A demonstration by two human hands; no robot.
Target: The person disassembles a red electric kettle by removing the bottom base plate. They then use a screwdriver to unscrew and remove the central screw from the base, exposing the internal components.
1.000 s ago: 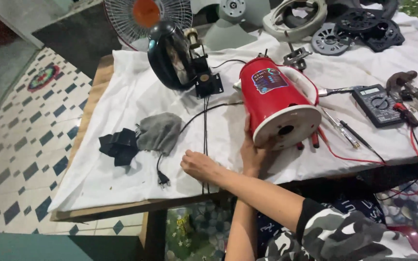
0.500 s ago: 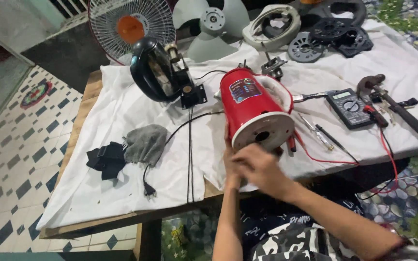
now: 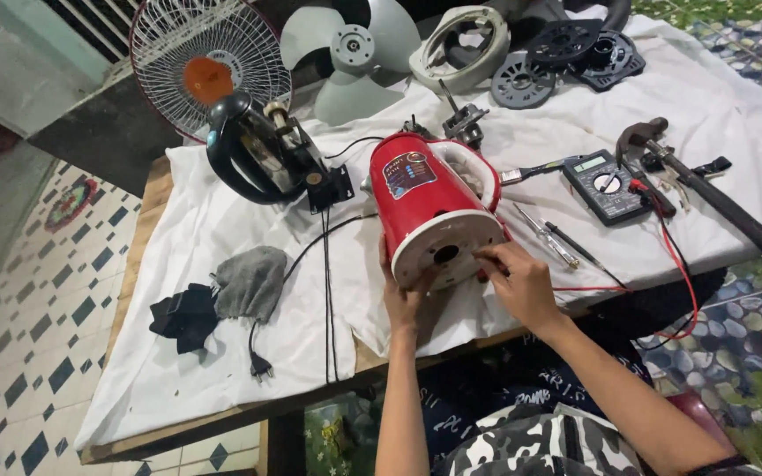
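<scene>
At the near edge of the counter point(image 3: 222, 423), about midway along it, a red electric kettle point(image 3: 438, 211) lies on its side on the white cloth point(image 3: 222, 238), its pale round base turned toward the person; a second ago only the left hand was at the kettle, held against the lower left of the base, while the right hand was out of sight; half a second ago the right hand had come up in front of the base; now the right hand point(image 3: 522, 286) rests at the right rim of the base, so both hands have closed in on the underside, which reads as work on the bottom plate rather than on the body or lid; the kettle itself has kept its place and its tilt.

The left hand point(image 3: 403, 300) cups the lower left rim of the base from below, forearm rising straight from the near edge, fingers wrapped round the edge and bracing it; the right forearm comes in from the lower right, wrist bent, fingers point(image 3: 491, 257) curled with the tips pressed on the rim of the base; whether they pinch a screw or small part I cannot tell.

Just to the right lie two thin screwdrivers point(image 3: 553, 238) and a multimeter point(image 3: 606, 185) with red and black leads; toward the left edge a grey rag point(image 3: 249, 280) and a black rag point(image 3: 185, 316) lie touching.
</scene>
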